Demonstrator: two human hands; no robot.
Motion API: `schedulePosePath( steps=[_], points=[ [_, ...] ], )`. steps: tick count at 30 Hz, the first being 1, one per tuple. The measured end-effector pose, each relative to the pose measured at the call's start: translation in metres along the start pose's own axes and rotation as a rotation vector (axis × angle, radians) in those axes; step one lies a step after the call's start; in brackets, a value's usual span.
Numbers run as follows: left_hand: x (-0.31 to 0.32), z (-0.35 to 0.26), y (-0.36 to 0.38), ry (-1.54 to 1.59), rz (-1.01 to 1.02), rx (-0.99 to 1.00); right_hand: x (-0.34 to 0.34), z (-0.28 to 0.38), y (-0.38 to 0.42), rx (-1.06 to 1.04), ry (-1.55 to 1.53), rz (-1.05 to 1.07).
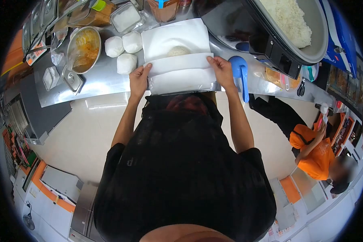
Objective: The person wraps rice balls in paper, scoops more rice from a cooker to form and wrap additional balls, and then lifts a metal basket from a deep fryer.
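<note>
A sheet of white wrapping paper (pixel 177 73) lies on the counter in front of me, with its near edge lifted and folded forward. My left hand (pixel 139 80) pinches the left end of that fold, and my right hand (pixel 222 71) pinches the right end. Just beyond the fold, a mound of rice (pixel 178 51) rests on the paper, its near side covered. More white paper (pixel 189 34) spreads out behind the mound. Several white wrapped bundles (pixel 126 63) sit to the left of the paper. A blue rice scoop (pixel 240 68) lies beside my right hand.
A rice cooker (pixel 266 48) with cooked rice (pixel 290 22) stands at the right. On the left are a metal bowl (pixel 84 49) of orange-brown food, a lid (pixel 72 79) and a clear container (pixel 126 18). A person in orange (pixel 316 155) is behind at right.
</note>
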State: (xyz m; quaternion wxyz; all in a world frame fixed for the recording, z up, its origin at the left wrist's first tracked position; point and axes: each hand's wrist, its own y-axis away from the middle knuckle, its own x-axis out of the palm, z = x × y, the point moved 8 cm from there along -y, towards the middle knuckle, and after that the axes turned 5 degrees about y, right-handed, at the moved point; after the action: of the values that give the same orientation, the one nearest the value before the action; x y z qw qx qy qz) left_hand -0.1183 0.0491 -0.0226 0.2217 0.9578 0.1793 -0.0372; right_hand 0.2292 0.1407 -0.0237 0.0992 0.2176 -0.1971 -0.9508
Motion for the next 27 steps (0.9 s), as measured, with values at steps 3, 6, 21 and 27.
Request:
schedulePosePath(
  steps=[3,6,21,27],
  points=[
    [-0.003,0.004,0.002,-0.037,0.038,-0.005,0.001,-0.008,0.016,0.012,0.057,0.028],
    [-0.002,0.007,0.005,-0.058,0.028,-0.055,0.005,-0.013,0.025,0.042,-0.012,0.013],
    [0.096,-0.105,0.026,-0.718,0.025,0.761,-0.001,0.002,0.007,0.016,0.080,-0.043],
    [0.104,-0.071,0.004,-0.793,0.037,0.724,0.019,0.095,-0.020,-0.740,0.425,-0.264]
  ],
)
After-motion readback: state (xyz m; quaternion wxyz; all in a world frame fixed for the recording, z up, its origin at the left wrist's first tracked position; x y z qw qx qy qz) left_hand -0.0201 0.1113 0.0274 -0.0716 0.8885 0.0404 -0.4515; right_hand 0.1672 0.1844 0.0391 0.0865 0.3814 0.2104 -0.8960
